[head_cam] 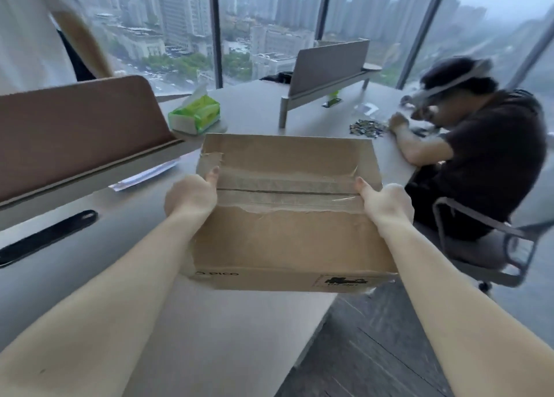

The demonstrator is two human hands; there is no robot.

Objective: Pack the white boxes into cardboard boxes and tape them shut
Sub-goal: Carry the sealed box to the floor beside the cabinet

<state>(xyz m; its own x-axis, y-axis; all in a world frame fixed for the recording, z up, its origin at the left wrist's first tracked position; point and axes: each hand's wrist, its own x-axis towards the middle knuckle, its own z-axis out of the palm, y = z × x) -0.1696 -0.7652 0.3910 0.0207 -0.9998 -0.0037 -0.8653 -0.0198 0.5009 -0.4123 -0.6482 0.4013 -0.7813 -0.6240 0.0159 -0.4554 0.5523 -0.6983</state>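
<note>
A closed cardboard box [287, 214] fills the centre of the frame, gripped at its two short ends by both hands over the near corner of a grey table [233, 336]. The left hand [190, 196] clasps the box's left side with its thumb lying on the top flap beside the seam, and the right hand [386, 200] does the same on the right; the remaining fingers of each hand wrap down the sides out of sight. Clear tape [287, 187] runs along the seam between the thumbs, bordered by torn paper. The front face reads "PICO" at lower left and carries a dark label at lower right (its print too blurred to read). Above the box, left of centre, sits a green tissue pack [195, 116]. At the right of the frame a seated person [479, 157] leans over small scattered pieces [367, 127].
</note>
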